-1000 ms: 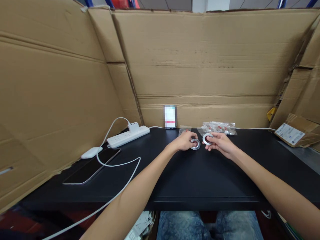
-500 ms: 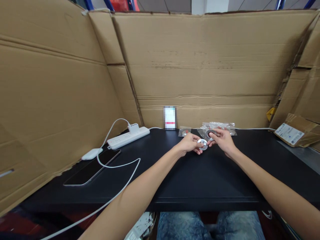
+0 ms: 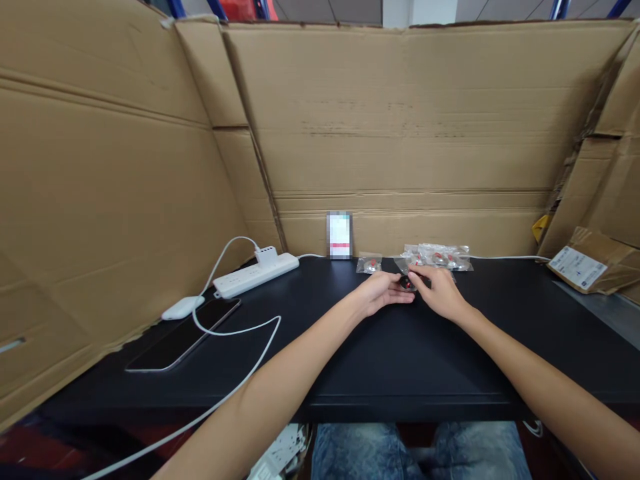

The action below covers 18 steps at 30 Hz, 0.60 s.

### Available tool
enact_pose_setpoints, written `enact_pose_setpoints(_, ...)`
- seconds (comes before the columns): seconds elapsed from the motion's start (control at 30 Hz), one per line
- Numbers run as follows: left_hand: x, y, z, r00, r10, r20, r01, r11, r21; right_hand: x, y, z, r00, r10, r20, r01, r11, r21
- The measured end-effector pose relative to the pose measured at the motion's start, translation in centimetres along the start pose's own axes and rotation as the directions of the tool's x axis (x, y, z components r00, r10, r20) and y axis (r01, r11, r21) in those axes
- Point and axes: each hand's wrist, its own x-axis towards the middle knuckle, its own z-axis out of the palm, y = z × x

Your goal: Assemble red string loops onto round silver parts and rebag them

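Between my two hands is a small round metal piece (image 3: pixel 407 284), dark inside with a red spot. My left hand (image 3: pixel 381 292) is closed on its left side, the other fingers stretched out below it. The fingertips of my right hand (image 3: pixel 439 292) are pressed together on its upper right side and hide part of it. Just behind my hands, several clear plastic bags (image 3: pixel 440 256) hold round silvery parts with red dots. Another small clear bag (image 3: pixel 369 264) with a similar part lies behind my left hand.
A phone-like screen (image 3: pixel 340 235) leans on the cardboard back wall (image 3: pixel 400 133). To the left lie a white power strip (image 3: pixel 257 275), a white charger (image 3: pixel 183 308), a dark phone (image 3: pixel 183 340) and a white cable (image 3: pixel 260 360). A labelled cardboard package (image 3: pixel 595 260) sits at the right.
The two separate round metal pieces, one in each hand before, are brought together. My right hand has moved slightly left and down, and the piece now shows a dark, red-spotted face.
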Motion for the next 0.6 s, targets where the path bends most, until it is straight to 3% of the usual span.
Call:
enact_pose_setpoints(0.2, -0.09, 0.4, 0.25, 1.0, 0.017, 0.025, -0.014, 0.991, -0.135, -0.09, 0.01, 0.07, 0.997, -0.03, 0.076, 0.027, 0.999, 0.043)
enact_pose_setpoints(0.33, -0.16, 0.22, 0.39, 0.996, 0.093, 0.01, -0.089, 0.974, -0.208, 0.01, 0.03, -0.15, 1.0, 0.002, 0.028, -0.004, 0.996, 0.087)
enact_pose_setpoints(0.6, -0.55, 0.3, 0.69, 0.991, 0.096, 0.09, -0.06, 0.939, -0.339, 0.01, 0.19, -0.02, 0.998, 0.029, -0.046, -0.021, 0.986, 0.164)
